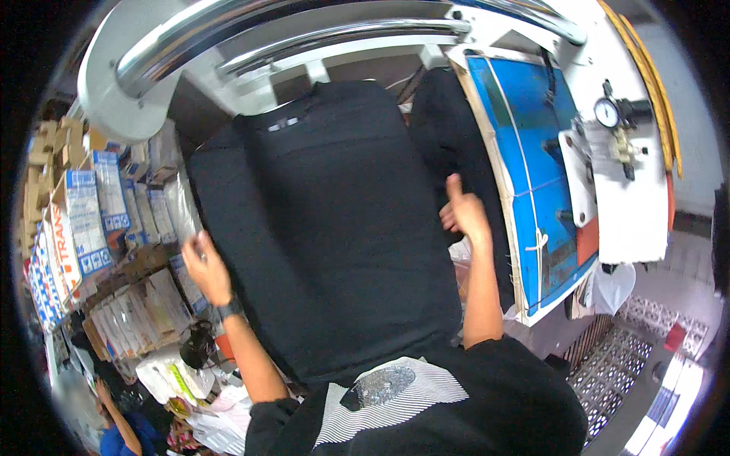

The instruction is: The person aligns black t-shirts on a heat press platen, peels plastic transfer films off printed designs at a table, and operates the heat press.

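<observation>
A black T-shirt (327, 205) lies spread out in front of me, its neckline with a small pale label at the far end. My left hand (206, 270), with a dark watch on the wrist, is at the shirt's left edge. Its fingers are slightly bent and apart, with no held thing visible. Beyond its fingertips is a pale, shiny strip (185, 209), perhaps plastic. My right hand (467, 216) hovers by the shirt's right side, thumb raised and the other fingers loosely curled, somewhat blurred. Another black cloth (445, 125) lies just beyond it.
A white machine frame with thick chrome rollers (327, 45) spans the far side. To the right stand a blue panel (525, 182) tied with cord and a pressure gauge (607, 113). Stacked cardboard boxes (84, 220) fill the left. A co-worker's arm (120, 418) shows at lower left.
</observation>
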`<action>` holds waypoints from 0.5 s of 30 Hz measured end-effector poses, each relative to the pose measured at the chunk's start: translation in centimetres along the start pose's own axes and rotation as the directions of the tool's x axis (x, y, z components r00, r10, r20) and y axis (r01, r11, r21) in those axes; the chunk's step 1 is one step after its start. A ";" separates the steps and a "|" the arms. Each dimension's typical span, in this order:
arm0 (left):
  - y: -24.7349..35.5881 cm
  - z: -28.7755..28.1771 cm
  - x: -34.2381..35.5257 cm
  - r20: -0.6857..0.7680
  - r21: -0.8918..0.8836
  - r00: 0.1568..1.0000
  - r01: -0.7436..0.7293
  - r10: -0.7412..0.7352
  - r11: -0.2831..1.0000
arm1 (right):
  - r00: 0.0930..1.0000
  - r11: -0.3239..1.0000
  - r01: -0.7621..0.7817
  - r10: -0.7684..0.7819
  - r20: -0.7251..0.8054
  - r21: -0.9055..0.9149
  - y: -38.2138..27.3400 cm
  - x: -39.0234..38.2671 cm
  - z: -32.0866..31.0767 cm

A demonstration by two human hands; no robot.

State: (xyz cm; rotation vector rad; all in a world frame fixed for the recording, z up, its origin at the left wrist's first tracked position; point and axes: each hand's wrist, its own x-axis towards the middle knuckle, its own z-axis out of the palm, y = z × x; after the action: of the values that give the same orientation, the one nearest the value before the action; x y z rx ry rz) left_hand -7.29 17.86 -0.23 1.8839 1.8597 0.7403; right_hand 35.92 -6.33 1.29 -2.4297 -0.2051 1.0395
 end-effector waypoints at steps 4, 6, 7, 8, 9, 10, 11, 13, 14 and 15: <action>-5.3 0.0 -4.6 0.582 -0.316 0.707 0.652 -0.402 0.689 | 0.917 0.959 0.058 -0.160 0.364 0.276 4.3 2.4 2.4; -4.0 -0.3 -6.5 0.637 -0.405 0.664 0.721 -0.392 0.562 | 0.898 0.815 0.185 -0.367 0.242 0.549 4.3 2.8 3.3; -4.9 -0.4 -6.7 0.661 -0.465 0.656 0.740 -0.366 0.486 | 0.886 0.763 0.197 -0.407 0.221 0.616 4.1 3.1 3.2; -5.7 -0.4 -7.0 0.686 -0.515 0.645 0.757 -0.336 0.403 | 0.874 0.705 0.207 -0.445 0.196 0.678 4.2 3.1 3.1; -6.1 -0.2 -6.9 0.690 -0.533 0.654 0.749 -0.309 0.394 | 0.887 0.576 0.292 -0.461 0.009 0.763 4.4 3.1 3.6; -6.4 -0.1 -6.9 0.695 -0.550 0.662 0.741 -0.282 0.385 | 0.879 0.436 0.385 -0.442 -0.179 0.813 4.7 3.0 4.1; -6.8 -0.1 -6.8 0.698 -0.566 0.669 0.734 -0.255 0.375 | 0.849 0.292 0.482 -0.388 -0.358 0.826 4.9 2.9 4.6; -7.1 -0.2 -7.0 0.673 -0.571 0.687 0.718 -0.274 0.398 | 0.922 0.243 0.333 -0.285 -0.261 0.911 4.6 0.6 3.9; -7.0 -0.2 -7.1 0.662 -0.575 0.696 0.709 -0.278 0.408 | 0.961 0.445 0.255 -0.216 -0.174 0.858 6.3 0.7 3.7; -6.9 -0.1 -7.1 0.661 -0.584 0.693 0.716 -0.287 0.383 | 0.986 0.623 0.164 -0.125 -0.110 0.765 7.4 0.6 3.2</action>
State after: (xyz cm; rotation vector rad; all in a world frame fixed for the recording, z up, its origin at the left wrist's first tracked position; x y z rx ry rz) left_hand -12.67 11.12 -5.08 0.6684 1.2774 0.6595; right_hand 33.69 -11.41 -4.58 -1.6025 0.0664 0.7662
